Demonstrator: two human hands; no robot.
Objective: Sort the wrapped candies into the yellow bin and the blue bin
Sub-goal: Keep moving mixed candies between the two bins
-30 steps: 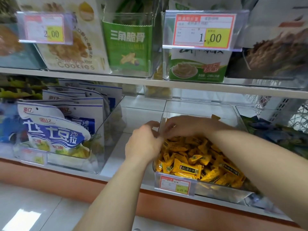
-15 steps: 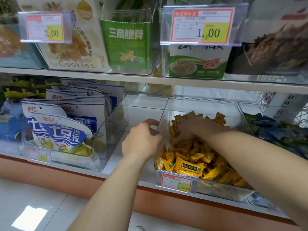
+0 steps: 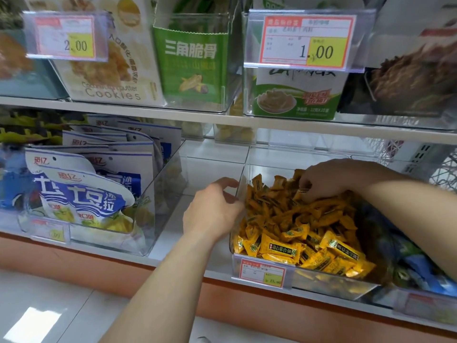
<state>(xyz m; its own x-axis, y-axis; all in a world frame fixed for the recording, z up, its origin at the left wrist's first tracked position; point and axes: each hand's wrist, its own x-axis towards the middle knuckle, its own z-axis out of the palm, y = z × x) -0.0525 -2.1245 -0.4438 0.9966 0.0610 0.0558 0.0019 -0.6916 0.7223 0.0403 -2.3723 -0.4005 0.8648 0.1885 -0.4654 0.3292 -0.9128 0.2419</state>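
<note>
On the upper shelf (image 3: pixel 173 117), from its left end, we read a price tag (image 3: pixel 64 37) marked "2.00". Behind it stands a box (image 3: pixel 108 70) printed "Cookies". Next comes a green pack (image 3: pixel 191 63) lettered "三角脆骨", then a second tag (image 3: pixel 306 40) marked "1.00", hung before a green-and-white box (image 3: pixel 296 97) whose writing is too blurred to read.

On the lower shelf (image 3: pixel 173 258), near its left end, a clear tray (image 3: pixel 158 219) holds blue-and-white bags (image 3: pixel 81 194) reading "土豆沙拉".

The left hand (image 3: pixel 215 210) is at the left wall of the clear-walled yellow bin (image 3: pixel 284 160). Its fingers are curled, with forefinger and thumb closing on that wall's rim.

The bin sits at the shelf's front edge, heaped with yellow candies (image 3: pixel 296 233) bearing dark labels we cannot read. A small tag (image 3: pixel 263 271) on its front shows a price too blurred to be sure of.

The right hand (image 3: pixel 329 179) reaches into the back of the heap, its fingers bent down and pinching candies.

Just beside the yellow bin, at the shelf's right end, the blue bin (image 3: pixel 420 303) holds blue wrappers.
</note>
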